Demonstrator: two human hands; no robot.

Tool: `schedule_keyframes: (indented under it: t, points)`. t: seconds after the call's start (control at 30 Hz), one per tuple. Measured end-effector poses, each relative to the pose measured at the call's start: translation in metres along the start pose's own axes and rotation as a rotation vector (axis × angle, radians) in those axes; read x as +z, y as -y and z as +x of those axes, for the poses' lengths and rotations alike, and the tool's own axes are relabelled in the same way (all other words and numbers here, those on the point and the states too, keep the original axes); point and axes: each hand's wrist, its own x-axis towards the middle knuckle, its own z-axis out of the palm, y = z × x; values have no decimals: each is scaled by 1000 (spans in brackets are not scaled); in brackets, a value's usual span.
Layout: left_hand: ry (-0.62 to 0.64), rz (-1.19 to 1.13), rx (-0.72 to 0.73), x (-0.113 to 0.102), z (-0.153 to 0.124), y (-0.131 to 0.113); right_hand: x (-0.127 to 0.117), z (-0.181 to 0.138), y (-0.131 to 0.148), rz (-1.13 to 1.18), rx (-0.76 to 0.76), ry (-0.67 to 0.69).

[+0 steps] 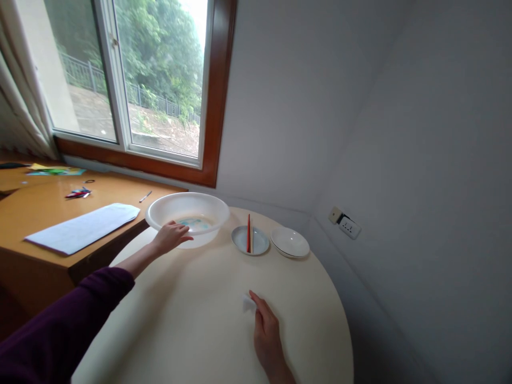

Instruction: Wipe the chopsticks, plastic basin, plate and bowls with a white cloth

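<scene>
On the round cream table [192, 320], my left hand [173, 237] is at the near rim of a translucent white plastic basin [214, 229]. Its fingers lie over the rim and its thumb is on the outside, gripping the edge. Something light blue shows at the bottom of the basin, too unclear to name. Lower in the view, my right hand [267, 330] pinches a small white piece of tissue or cloth [248, 304] just above the tabletop. Red and pale chopsticks [249, 240] rest across a grey-white plate [239, 240], right of the basin.
Stacked white dishes [292, 242] stand near the table's right edge, by the wall. A wooden desk [112, 192] adjoins at left, bearing a white paper packet [86, 226], a pen [145, 196] and small colourful items [79, 192]. A wall socket [349, 227] is at right.
</scene>
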Motion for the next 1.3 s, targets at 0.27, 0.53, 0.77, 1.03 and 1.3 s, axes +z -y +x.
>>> schedule_keyframes:
  t: [0.27,0.53,0.77,1.03,1.3]
  points:
    - [9,2,-116,9,4,5,-1,-1,4,39,87,17]
    - [-226,-286,-186,-18,-11,-39,8,6,-9,337,324,-112]
    - [134,-1261,-482,-23,-34,-149,11,14,15,882,629,44]
    - [344,-1840,-757,-10,-42,-231,14,15,27,975,682,131]
    - [209,-1932,-1046,0,-52,-230,15,8,31,910,602,323]
